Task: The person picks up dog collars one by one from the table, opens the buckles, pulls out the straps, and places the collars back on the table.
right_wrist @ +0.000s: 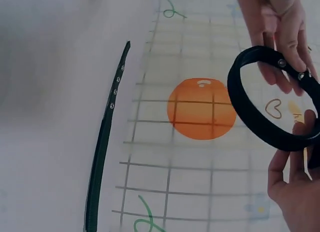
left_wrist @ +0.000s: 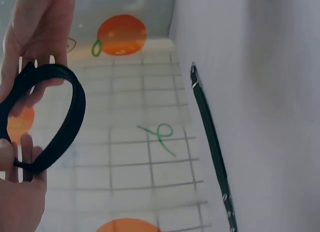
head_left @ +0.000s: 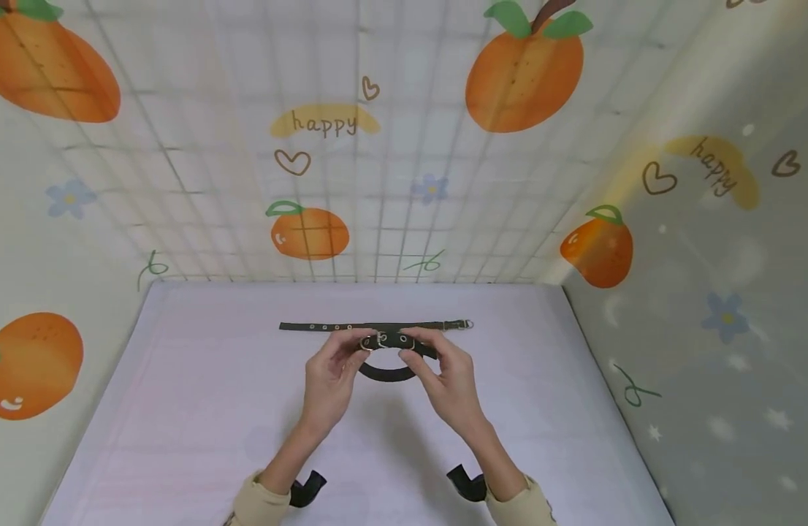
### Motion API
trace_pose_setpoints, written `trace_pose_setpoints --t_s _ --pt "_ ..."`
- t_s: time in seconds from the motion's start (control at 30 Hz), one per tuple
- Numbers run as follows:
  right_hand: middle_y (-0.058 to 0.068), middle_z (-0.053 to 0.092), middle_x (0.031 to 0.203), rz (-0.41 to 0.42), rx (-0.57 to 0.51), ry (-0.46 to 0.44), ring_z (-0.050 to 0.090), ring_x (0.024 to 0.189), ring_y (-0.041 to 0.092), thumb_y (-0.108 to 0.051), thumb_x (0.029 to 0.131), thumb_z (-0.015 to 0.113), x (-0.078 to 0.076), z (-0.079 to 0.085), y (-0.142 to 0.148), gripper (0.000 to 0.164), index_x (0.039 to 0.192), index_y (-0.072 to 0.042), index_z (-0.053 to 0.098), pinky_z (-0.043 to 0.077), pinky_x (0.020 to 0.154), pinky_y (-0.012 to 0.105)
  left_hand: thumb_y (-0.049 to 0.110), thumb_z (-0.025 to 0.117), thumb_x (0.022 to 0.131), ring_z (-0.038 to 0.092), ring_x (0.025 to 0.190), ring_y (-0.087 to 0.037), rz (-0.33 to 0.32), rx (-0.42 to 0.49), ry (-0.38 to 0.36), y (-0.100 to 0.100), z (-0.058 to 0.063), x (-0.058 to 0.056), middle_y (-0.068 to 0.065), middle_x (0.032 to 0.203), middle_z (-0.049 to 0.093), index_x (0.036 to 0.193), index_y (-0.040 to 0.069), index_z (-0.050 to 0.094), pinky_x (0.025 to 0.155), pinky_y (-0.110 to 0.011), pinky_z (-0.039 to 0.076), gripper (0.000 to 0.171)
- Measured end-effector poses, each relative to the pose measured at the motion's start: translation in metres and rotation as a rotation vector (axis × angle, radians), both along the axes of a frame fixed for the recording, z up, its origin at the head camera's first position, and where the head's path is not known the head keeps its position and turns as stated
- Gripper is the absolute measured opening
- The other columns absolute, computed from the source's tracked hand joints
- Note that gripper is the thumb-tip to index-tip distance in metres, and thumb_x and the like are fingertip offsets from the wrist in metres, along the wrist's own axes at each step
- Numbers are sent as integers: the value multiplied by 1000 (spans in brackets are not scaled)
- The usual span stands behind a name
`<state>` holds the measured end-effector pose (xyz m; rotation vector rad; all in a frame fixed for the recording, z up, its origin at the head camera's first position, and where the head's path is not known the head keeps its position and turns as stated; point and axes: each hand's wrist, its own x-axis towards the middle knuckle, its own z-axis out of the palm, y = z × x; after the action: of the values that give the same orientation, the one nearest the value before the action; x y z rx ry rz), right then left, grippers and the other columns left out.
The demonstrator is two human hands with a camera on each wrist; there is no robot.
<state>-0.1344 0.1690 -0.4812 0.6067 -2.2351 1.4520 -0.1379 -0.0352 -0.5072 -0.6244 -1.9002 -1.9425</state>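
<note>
A black collar (head_left: 386,375) with a metal buckle and eyelets is bent into a round loop and fastened. My left hand (head_left: 328,380) pinches it at the left of the buckle, thumb below and fingers above. On the other side, beside the loose strap end, my right hand (head_left: 451,376) pinches the band the same way. Both wrist views show the loop standing open between the two hands, held up off the table. Behind it a second dark collar (head_left: 325,326) lies straight on the table, eyelets toward the left and a metal ring at its right end.
The white table (head_left: 200,409) is bounded at the back by a cloth wall (head_left: 391,219) printed with oranges and grid lines. A similar printed side wall (head_left: 693,409) rises at the right. Black curved pieces (head_left: 468,483) sit at the wrists, beside beige sleeves.
</note>
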Motion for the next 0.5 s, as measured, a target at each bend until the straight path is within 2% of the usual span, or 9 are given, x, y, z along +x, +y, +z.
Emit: trace_pose_setpoints --t_s 0.17,0.3,0.4,0.5 --pt "9 80 118 26 -32 -20 74 109 6 -2 97 78 3 8 0 31 128 -7 73 58 98 17 -2 66 103 73 102 -12 -45 -154 103 -4 9 1 -16 136 66 145 6 57 99 -23 60 43" --pt "10 80 117 38 -15 5 74 109 7 0 95 79 -1 13 1 32 126 -7 74 59 97 18 5 71 103 65 91 -11 -12 -287 160 -4 20 -5 -10 130 66 143 11 60 82 -23 59 42" --pt "9 81 118 30 -4 14 75 111 9 -1 95 80 -7 16 0 32 126 -8 74 58 98 18 12 71 105 58 87 -9 9 -344 159 -2 27 -12 -3 121 69 137 16 66 72 -26 55 33" --pt "9 81 118 13 -1 9 75 111 9 -1 94 81 -9 17 0 32 125 -8 75 58 99 17 17 73 105 58 84 -7 4 -356 137 -1 31 -17 0 117 71 131 19 70 68 -25 55 27"
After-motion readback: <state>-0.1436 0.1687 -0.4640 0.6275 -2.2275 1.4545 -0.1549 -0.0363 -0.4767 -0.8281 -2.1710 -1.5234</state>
